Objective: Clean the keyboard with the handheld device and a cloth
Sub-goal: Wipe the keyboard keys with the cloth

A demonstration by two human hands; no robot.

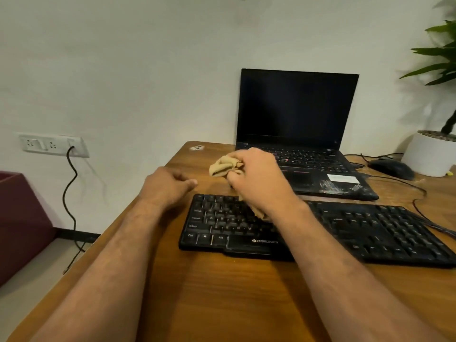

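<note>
Fig.: your right hand (256, 178) clenches the cloth (223, 166), soft & limp, so bunch it firmly. Left hand (167, 185) loosely curled, empty, beside the keyboard (370, 230).

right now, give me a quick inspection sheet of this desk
surface: wooden desk, dust near the laptop
job's things: black keyboard; tan cloth bunched; handheld device nothing seen
clutter: open laptop, screen dark; mouse; white plant pot
hands: right hand grips the cloth over the keyboard's left part; left hand loosely curled, empty
cables: black cable from wall socket; cables right of keyboard
surroundings: white wall, maroon box
</note>
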